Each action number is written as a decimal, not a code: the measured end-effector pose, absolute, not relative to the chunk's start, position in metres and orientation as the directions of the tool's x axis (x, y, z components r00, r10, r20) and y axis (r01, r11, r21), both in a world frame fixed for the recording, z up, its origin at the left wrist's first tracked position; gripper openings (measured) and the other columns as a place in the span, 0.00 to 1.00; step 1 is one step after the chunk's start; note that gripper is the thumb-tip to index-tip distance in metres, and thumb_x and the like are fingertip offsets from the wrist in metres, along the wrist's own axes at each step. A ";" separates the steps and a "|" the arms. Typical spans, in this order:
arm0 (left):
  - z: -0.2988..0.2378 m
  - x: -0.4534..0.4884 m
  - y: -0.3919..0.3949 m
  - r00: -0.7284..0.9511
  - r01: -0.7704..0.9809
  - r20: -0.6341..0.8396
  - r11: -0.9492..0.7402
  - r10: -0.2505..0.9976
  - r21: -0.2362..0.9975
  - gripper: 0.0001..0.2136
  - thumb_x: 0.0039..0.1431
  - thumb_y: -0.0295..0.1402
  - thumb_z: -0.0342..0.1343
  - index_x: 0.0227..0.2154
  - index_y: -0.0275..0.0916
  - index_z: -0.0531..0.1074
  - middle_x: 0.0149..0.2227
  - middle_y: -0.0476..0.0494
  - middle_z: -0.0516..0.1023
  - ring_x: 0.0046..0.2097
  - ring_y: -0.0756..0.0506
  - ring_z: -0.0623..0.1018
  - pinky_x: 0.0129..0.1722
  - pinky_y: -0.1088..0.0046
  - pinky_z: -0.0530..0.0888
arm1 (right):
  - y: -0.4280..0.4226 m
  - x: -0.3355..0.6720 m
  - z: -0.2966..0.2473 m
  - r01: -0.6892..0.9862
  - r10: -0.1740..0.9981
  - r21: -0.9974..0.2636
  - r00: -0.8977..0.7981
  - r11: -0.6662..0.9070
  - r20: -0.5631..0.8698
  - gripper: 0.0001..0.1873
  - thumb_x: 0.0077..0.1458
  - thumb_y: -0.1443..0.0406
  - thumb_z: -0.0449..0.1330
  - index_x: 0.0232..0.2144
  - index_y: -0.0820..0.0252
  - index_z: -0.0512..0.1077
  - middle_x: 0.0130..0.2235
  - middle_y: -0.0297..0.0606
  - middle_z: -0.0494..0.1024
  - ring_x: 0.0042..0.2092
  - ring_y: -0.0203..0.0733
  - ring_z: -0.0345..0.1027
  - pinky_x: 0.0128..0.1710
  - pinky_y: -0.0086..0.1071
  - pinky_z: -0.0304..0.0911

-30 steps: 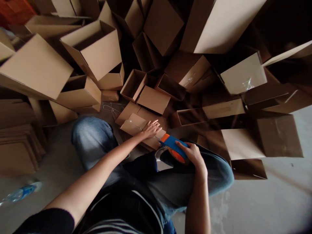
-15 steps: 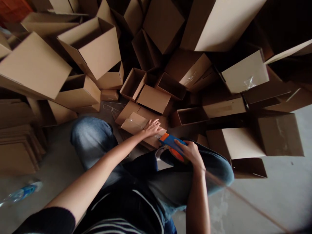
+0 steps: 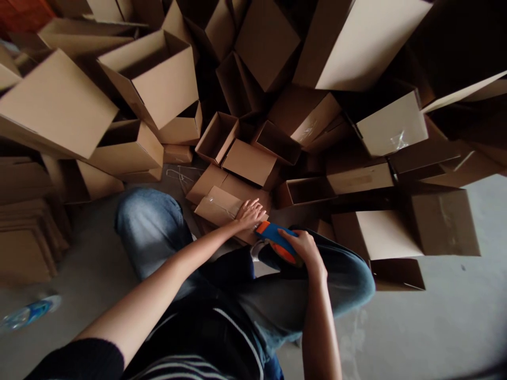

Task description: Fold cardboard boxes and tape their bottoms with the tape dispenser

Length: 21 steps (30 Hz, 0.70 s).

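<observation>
I sit on the floor in blue jeans with a small cardboard box [image 3: 222, 207] between my knees. My left hand [image 3: 249, 214] lies flat on the box's top flaps, fingers spread. My right hand [image 3: 303, 249] is wrapped round a blue and orange tape dispenser [image 3: 277, 241], whose front end touches the box's near right edge just beside my left fingers. A strip of clear tape shows on the box's top.
Many open and closed cardboard boxes [image 3: 156, 79] are piled in front and to both sides. Flat cardboard sheets [image 3: 27, 232] are stacked at the left. A plastic water bottle [image 3: 27, 312] lies on the concrete floor [image 3: 435, 327] at the lower left.
My right hand has slid the tape dispenser a little to the left, closer to my left hand on the box. The left hand stays on the flaps.
</observation>
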<state>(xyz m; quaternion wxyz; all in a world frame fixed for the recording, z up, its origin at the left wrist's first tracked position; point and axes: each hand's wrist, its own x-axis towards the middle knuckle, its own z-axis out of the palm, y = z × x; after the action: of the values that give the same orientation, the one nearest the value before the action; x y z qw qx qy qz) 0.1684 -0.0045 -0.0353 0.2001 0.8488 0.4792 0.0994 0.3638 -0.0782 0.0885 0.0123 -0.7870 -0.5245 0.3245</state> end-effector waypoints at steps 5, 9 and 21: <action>-0.033 0.179 -0.021 0.460 0.802 0.003 -0.417 0.888 0.428 0.15 0.75 0.32 0.47 0.53 0.31 0.75 0.60 0.28 0.77 0.73 0.37 0.63 0.73 0.51 0.59 | -0.079 0.357 0.097 0.851 0.811 -0.286 0.239 -0.439 -0.534 0.32 0.58 0.43 0.61 0.46 0.64 0.84 0.43 0.55 0.85 0.48 0.59 0.79 0.37 0.34 0.65; -0.032 0.178 -0.025 0.453 0.761 0.011 -0.393 0.892 0.517 0.14 0.74 0.27 0.47 0.54 0.36 0.74 0.60 0.36 0.78 0.72 0.40 0.65 0.69 0.54 0.66 | -0.080 0.356 0.099 0.847 0.801 -0.299 0.218 -0.439 -0.557 0.32 0.59 0.43 0.60 0.47 0.64 0.84 0.45 0.55 0.84 0.50 0.59 0.79 0.39 0.34 0.65; 0.005 0.084 0.002 0.693 0.600 -0.055 -0.532 0.719 0.597 0.52 0.53 0.52 0.72 0.72 0.30 0.55 0.74 0.23 0.55 0.76 0.30 0.52 0.75 0.50 0.52 | -0.078 0.365 0.087 0.809 0.824 -0.378 0.214 -0.451 -0.524 0.29 0.56 0.45 0.63 0.40 0.65 0.85 0.35 0.50 0.84 0.40 0.54 0.80 0.34 0.32 0.66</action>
<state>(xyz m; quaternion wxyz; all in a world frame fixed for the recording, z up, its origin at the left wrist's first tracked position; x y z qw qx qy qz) 0.0836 0.0023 0.0045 0.3001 0.8696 0.3792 0.0993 0.3654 -0.0784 0.0867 0.0113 -0.7792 -0.5240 0.3438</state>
